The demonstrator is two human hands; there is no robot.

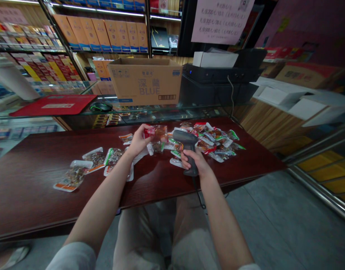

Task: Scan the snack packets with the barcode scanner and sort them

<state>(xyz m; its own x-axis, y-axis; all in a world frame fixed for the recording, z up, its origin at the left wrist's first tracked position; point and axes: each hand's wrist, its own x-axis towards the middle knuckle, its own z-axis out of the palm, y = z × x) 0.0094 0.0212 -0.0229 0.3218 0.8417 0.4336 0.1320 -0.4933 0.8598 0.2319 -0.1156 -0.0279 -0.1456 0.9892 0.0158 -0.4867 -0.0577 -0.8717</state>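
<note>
My left hand is closed on the left end of a red-and-clear snack packet, held just above the table. In my right hand is a dark grey barcode scanner, gripped by its handle, with its head pointing left toward the packet. A cable hangs from the handle below the table edge. Under and beyond the scanner lies a pile of snack packets in clear, green and red wrapping. More loose packets are spread to the left of my left forearm.
A dark red-brown wooden table is in front of me. Behind it, a glass counter carries a cardboard box, a black mouse, a red mat and black equipment. A metal rail runs at the right.
</note>
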